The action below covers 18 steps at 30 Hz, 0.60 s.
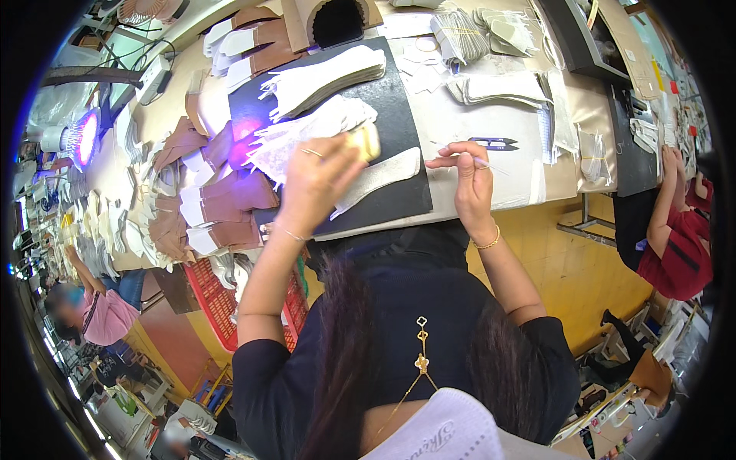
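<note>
My left hand (320, 175), slightly blurred, is closed on a pale yellow sponge-like block (366, 143). It presses over white cut pieces (284, 149) fanned out on a black board (406, 126). Behind them on the board lies a neat stack of white strip-shaped pieces (337, 75), and nearer to me a single white piece (387, 175). My right hand (473, 180) pinches a thin, pale, pen-like stick (491, 165) above the table, right of the board. Just beyond its fingers rest dark thread snips (494, 143).
Brown and white cut pieces (230, 201) cover the table left of the board. Bundled white pieces (460, 37) and strips (498, 89) lie at the back. A lit lamp (83, 138) stands far left. A red basket (211, 303) sits below the table edge. Other people work at both sides.
</note>
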Each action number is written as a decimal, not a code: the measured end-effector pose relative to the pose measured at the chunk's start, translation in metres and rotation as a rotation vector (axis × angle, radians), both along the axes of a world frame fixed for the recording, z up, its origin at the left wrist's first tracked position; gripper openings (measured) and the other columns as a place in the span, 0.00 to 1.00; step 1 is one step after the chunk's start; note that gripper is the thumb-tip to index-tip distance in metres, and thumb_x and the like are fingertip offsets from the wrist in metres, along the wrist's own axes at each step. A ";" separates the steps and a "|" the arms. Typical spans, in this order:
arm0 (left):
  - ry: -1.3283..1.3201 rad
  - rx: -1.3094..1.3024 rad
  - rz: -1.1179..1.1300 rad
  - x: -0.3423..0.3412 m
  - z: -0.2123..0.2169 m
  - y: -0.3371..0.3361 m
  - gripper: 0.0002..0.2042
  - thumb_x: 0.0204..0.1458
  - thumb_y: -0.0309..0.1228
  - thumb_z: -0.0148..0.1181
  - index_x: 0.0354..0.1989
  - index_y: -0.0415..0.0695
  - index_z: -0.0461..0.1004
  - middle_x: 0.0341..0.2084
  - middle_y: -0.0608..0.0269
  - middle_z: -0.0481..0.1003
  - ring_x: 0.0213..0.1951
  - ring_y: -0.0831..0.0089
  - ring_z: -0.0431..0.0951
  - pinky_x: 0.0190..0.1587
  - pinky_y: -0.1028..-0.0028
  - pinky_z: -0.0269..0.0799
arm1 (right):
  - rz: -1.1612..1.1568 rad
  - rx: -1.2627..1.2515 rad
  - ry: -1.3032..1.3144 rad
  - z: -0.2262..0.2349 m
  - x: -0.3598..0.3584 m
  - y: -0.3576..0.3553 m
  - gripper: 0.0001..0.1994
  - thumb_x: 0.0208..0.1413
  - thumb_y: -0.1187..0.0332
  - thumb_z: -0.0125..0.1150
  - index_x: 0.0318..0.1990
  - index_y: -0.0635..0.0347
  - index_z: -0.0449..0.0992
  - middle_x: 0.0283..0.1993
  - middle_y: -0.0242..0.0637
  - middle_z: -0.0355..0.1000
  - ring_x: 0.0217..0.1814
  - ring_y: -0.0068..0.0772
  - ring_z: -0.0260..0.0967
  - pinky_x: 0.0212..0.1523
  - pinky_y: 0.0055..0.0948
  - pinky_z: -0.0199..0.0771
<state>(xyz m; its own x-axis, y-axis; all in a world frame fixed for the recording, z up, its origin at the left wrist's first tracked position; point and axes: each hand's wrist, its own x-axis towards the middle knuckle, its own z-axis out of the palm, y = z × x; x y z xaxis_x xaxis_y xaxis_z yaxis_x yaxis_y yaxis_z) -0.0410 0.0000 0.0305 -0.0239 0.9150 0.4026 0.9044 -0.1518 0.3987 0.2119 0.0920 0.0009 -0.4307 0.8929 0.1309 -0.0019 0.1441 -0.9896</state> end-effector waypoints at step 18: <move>0.002 -0.032 -0.154 0.045 -0.028 0.003 0.11 0.46 0.34 0.72 0.38 0.45 0.84 0.46 0.63 0.81 0.45 0.65 0.77 0.47 0.64 0.72 | 0.082 -0.004 -0.089 0.004 0.000 0.000 0.15 0.75 0.62 0.43 0.46 0.65 0.73 0.42 0.40 0.77 0.46 0.31 0.79 0.51 0.27 0.73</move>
